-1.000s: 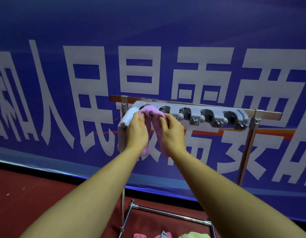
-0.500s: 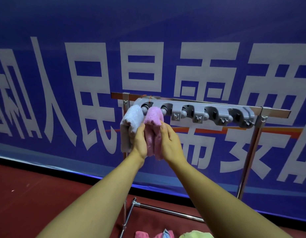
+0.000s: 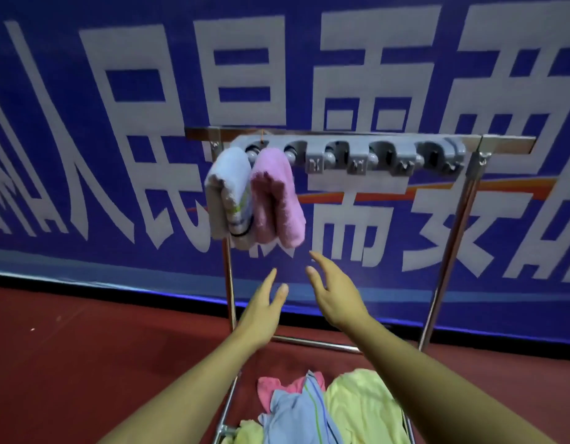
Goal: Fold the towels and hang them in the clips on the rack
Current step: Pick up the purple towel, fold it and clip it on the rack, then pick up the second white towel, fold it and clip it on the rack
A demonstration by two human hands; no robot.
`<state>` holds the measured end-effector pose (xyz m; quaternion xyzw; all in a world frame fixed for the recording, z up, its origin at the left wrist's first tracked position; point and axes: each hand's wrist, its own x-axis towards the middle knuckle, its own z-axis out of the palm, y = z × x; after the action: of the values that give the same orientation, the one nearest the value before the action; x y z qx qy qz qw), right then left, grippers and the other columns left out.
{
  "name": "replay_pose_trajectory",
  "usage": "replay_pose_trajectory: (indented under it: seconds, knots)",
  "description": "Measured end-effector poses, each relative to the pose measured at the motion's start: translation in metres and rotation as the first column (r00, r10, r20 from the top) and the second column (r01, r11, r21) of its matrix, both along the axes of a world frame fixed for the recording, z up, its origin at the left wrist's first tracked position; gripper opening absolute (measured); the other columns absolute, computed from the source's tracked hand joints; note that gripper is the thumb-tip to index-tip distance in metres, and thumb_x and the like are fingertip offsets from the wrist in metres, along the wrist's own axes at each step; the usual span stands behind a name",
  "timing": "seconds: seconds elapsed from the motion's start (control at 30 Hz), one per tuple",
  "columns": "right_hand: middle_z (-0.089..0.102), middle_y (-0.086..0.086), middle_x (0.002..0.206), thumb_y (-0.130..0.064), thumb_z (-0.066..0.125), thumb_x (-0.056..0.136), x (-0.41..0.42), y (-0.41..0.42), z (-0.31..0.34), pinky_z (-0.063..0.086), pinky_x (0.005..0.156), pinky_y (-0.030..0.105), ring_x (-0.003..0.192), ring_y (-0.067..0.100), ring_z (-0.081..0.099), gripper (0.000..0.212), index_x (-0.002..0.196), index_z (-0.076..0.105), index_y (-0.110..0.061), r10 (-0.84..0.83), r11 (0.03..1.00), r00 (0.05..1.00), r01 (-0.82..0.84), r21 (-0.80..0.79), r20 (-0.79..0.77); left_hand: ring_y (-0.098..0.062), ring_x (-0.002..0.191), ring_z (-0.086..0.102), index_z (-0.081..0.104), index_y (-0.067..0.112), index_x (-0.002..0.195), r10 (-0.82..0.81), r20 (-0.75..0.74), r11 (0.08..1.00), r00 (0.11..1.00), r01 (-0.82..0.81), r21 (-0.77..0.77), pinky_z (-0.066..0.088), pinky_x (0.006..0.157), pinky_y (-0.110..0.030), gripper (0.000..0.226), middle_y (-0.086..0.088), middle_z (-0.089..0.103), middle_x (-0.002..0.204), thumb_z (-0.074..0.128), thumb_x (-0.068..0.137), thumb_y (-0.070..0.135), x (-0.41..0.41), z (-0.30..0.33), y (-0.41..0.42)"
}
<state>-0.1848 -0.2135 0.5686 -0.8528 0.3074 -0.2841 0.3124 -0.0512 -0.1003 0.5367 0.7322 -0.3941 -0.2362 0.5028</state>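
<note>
We see the folded pink terry towel hanging from the grey plastic clip strip, touching the folded pale blue towel beside it. Below the strip, our left hand and right hand hover empty, fingers straight and loosely spread.

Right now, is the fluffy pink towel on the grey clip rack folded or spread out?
Folded. The fluffy pink towel hangs doubled over from the grey clip rack, in two thick layers, touched by neither hand.
</note>
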Motion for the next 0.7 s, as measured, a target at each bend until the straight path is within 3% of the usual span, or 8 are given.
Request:
replay_pose_trajectory:
  seconds: [0.13, 0.2, 0.3, 0.4, 0.57, 0.7]
  knots:
    - [0.034, -0.004, 0.166, -0.045, 0.043, 0.107, -0.023, -0.01, -0.096, 0.031, 0.121, 0.035, 0.152, 0.015, 0.033, 0.053, 0.157, 0.038, -0.027, -0.006, 1.0, 0.976, 0.01, 0.018, -0.217, -0.012, 0.154, 0.022, 0.029, 0.022, 0.159, -0.111, 0.122, 0.982, 0.986, 0.091, 0.164, 0.014, 0.124, -0.026, 0.06, 0.003, 0.027, 0.166, 0.049, 0.105, 0.038, -0.011, -0.079, -0.004]
    - [0.033, -0.001, 0.167, -0.044, 0.044, 0.107, -0.034, -0.013, -0.15, 0.029, 0.122, 0.033, 0.153, 0.017, 0.033, 0.055, 0.158, 0.037, -0.024, 0.023, 1.0, 0.939, -0.022, 0.008, -0.343, -0.013, 0.153, 0.024, 0.032, 0.015, 0.157, -0.149, 0.117, 0.962, 0.982, 0.117, 0.245, 0.014, 0.117, -0.017, 0.058, -0.003, 0.029, 0.165, 0.051, 0.105, 0.032, -0.015, -0.123, -0.005]
    - [0.031, -0.002, 0.168, -0.045, 0.039, 0.109, -0.052, -0.013, -0.223, 0.026, 0.12, 0.029, 0.153, 0.016, 0.03, 0.055, 0.16, 0.033, -0.025, 0.08, 0.997, 0.878, -0.06, 0.057, -0.472, -0.017, 0.151, 0.031, 0.037, 0.013, 0.155, -0.149, 0.04, 0.928, 0.988, 0.126, 0.351, 0.02, 0.118, -0.019, 0.054, -0.006, 0.035, 0.163, 0.052, 0.105, 0.027, -0.015, -0.194, -0.006]
    - [0.03, -0.002, 0.168, -0.045, 0.038, 0.109, -0.066, -0.013, -0.295, 0.027, 0.118, 0.028, 0.153, 0.017, 0.029, 0.056, 0.161, 0.03, -0.026, 0.129, 0.986, 0.825, -0.05, 0.156, -0.551, -0.018, 0.148, 0.037, 0.039, 0.014, 0.154, -0.154, -0.009, 0.877, 0.988, 0.141, 0.459, 0.024, 0.118, -0.024, 0.053, -0.006, 0.039, 0.16, 0.052, 0.105, 0.029, -0.015, -0.266, -0.008]
    - [0.026, 0.002, 0.169, -0.046, 0.041, 0.108, -0.074, -0.016, -0.411, 0.032, 0.12, 0.038, 0.154, 0.022, 0.028, 0.057, 0.16, 0.031, -0.028, 0.22, 0.949, 0.735, -0.01, 0.314, -0.641, -0.018, 0.144, 0.041, 0.04, 0.016, 0.153, -0.156, -0.093, 0.795, 0.983, 0.181, 0.579, 0.029, 0.11, -0.02, 0.054, -0.003, 0.043, 0.157, 0.054, 0.104, 0.034, -0.012, -0.371, -0.008]
    - [0.026, 0.01, 0.167, -0.042, 0.042, 0.108, -0.074, -0.016, -0.493, 0.033, 0.118, 0.044, 0.153, 0.031, 0.03, 0.052, 0.158, 0.036, -0.031, 0.295, 0.924, 0.663, -0.016, 0.381, -0.688, -0.015, 0.147, 0.036, 0.036, 0.018, 0.156, -0.201, -0.131, 0.723, 0.971, 0.238, 0.649, 0.029, 0.118, -0.026, 0.058, 0.0, 0.036, 0.162, 0.052, 0.104, 0.038, -0.006, -0.439, -0.001]
